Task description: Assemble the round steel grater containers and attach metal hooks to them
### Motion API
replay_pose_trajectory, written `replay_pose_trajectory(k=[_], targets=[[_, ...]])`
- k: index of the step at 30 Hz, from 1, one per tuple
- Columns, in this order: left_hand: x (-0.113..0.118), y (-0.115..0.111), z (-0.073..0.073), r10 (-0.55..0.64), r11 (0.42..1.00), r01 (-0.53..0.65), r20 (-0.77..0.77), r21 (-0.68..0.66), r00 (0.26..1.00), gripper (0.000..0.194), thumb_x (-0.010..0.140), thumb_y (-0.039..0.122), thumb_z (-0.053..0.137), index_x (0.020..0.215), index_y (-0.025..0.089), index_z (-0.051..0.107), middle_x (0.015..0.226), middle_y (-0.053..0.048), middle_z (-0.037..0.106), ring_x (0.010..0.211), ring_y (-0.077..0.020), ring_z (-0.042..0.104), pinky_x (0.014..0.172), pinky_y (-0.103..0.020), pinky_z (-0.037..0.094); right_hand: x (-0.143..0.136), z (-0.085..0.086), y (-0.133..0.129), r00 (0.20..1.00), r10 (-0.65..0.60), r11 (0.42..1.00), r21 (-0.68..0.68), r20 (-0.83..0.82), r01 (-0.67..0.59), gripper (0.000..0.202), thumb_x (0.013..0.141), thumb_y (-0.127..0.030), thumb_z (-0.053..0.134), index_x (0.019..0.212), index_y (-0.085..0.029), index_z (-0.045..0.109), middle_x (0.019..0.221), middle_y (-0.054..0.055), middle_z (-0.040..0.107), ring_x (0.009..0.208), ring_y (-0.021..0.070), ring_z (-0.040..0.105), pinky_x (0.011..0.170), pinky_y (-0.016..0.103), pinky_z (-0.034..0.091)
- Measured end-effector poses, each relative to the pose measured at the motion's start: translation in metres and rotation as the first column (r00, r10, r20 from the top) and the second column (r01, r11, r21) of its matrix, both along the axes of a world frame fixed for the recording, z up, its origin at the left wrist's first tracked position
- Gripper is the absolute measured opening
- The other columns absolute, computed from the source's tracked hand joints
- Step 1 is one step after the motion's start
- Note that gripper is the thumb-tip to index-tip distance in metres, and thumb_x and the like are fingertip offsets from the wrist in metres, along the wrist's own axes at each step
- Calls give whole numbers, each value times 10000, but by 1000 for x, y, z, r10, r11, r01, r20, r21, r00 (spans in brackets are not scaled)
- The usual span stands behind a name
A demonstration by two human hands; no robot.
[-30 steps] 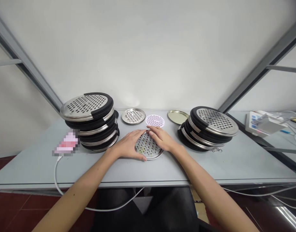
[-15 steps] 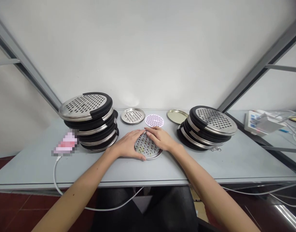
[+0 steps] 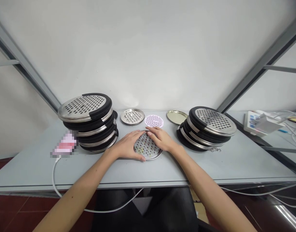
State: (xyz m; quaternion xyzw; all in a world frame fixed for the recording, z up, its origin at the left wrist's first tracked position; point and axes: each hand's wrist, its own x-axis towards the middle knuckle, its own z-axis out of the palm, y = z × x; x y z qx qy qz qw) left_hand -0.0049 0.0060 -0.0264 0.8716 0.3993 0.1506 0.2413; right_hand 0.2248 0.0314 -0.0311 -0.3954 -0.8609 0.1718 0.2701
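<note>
On the near middle of the grey table [image 3: 128, 172], between the left stack [image 3: 90, 129] and the right stack [image 3: 208, 132], lies a round perforated metal disc [image 3: 148, 147]. The left hand [image 3: 128, 145] curves around its left rim, the right hand [image 3: 161, 139] lies over its far right edge; whether either truly grips, I cannot tell. It looks light, stiff and smooth enough to slip; opposite sides of the rim seem the surest hold.
</note>
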Motion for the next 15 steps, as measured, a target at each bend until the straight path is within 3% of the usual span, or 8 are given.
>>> replay_pose_trajectory(k=[15], targets=[[-1,3,-7,1,1000,-1,-7,6,1000,1178,554,638,802,1510,224,251,1571,-146,260,1445,-345,243,1170,-501,251,-5,0,-2,989,-34,994,112,147,18,520,1004,-453,282,1337,-151,544,1094,137,694,1081,267,595,923,397,459]])
